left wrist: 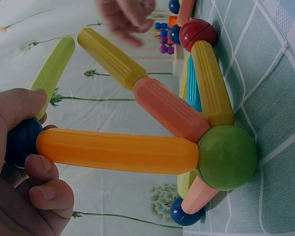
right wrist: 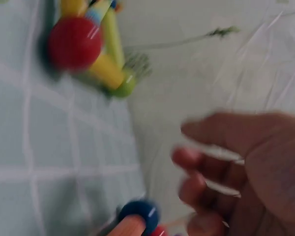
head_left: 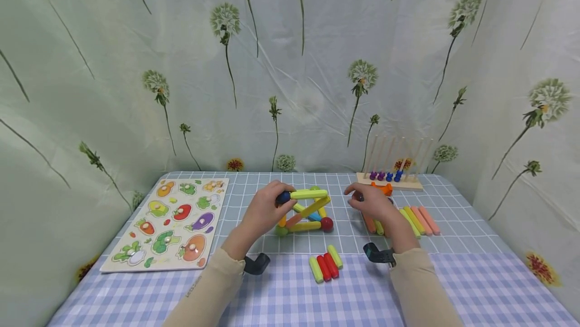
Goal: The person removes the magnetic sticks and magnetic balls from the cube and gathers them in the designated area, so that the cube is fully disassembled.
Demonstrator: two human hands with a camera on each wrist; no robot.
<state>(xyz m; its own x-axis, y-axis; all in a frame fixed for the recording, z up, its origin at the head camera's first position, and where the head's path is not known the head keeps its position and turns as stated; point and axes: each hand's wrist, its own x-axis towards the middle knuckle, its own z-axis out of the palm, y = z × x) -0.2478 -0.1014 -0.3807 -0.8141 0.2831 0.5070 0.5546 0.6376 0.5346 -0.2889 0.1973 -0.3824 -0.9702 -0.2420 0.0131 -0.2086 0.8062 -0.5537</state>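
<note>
My left hand (head_left: 267, 207) holds a dark blue ball (left wrist: 23, 141) with thumb and fingers. From that ball run an orange stick (left wrist: 118, 151), down to a green ball (left wrist: 227, 157), and a yellow-green stick (head_left: 309, 194), pointing right. A salmon stick (left wrist: 172, 109) slants up from the green ball, and a yellow stick (left wrist: 112, 58) continues its line. The frame's base on the table includes a red ball (head_left: 327, 224) and a blue stick (left wrist: 192, 83). Right of the frame, my right hand (head_left: 375, 202) hovers with loosely bent fingers, nothing in them, near another blue ball (right wrist: 141, 214).
Loose salmon and yellow sticks (head_left: 421, 220) lie at the right. Red and yellow-green sticks (head_left: 327, 264) lie in front of the frame. At left is a vegetable puzzle board (head_left: 105, 266); at back right stands a bead rack (head_left: 414, 185) with upright pegs. A flowered curtain (head_left: 308, 105) hangs behind.
</note>
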